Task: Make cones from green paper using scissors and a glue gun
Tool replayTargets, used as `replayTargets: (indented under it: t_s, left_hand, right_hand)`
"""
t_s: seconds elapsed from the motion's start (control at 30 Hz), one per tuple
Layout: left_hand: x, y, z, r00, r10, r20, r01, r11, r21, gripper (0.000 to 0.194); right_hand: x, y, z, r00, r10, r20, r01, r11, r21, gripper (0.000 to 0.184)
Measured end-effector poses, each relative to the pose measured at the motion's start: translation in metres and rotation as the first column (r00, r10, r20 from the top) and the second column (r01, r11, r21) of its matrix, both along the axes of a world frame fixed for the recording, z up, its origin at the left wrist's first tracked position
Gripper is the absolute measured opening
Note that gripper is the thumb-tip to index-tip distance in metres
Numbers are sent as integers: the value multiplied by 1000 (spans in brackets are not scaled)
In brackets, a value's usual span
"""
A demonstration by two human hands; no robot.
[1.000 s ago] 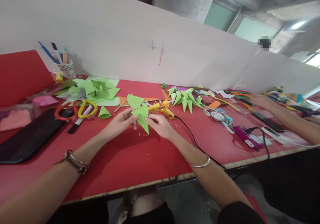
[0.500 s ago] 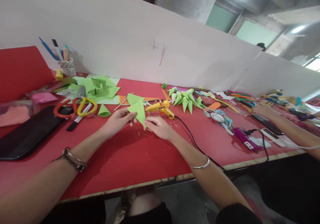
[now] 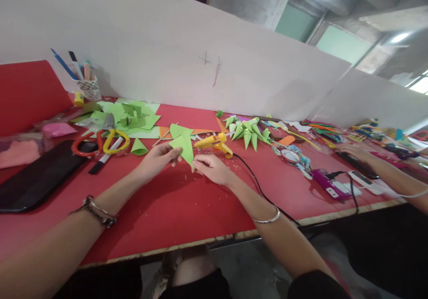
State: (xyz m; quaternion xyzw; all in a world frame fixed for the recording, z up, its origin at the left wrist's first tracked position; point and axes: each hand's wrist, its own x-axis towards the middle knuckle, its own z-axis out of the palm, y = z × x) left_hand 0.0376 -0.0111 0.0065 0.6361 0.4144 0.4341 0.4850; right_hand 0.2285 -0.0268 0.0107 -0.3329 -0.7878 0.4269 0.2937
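Green paper hangs above a red counter — the left hand pinches one side, the right hand, apparently, its lower tip.

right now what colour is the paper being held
The held paper is light green, clearest in the head view.

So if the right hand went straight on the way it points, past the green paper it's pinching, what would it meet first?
Probably the left hand, which holds the other side of the green paper; how deep each sits is hard to judge.
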Motion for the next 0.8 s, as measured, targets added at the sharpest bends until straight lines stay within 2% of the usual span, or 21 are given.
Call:
replayTargets:
  t_s: [0.33,0.5,0.57,0.67,0.8]
  left_hand:
    - [0,1,2,1000,15,-4,-15,1000,20,28]
    - [1,0,4,998,21,-65,-17,998,53,31]
    - [2,-1,5,991,-5,-137,16,997,79,32]
    - [3,-5,6,964,-102,-247,127,988,90,32]
    - [3,-8,6,938,-168,-303,199,977,75,35]
  right_hand:
    - [1,1,1,1000,7,18,-8,998,68,22]
    - [2,0,2,1000,2,29,-3,1000,13,27]
    - [1,0,2,1000,-20,15,20,1000,13,29]
    - [0,0,2,999,-33,-8,33,998,51,28]
    - [-1,1,-1,998,-60,24,59,997,50,29]
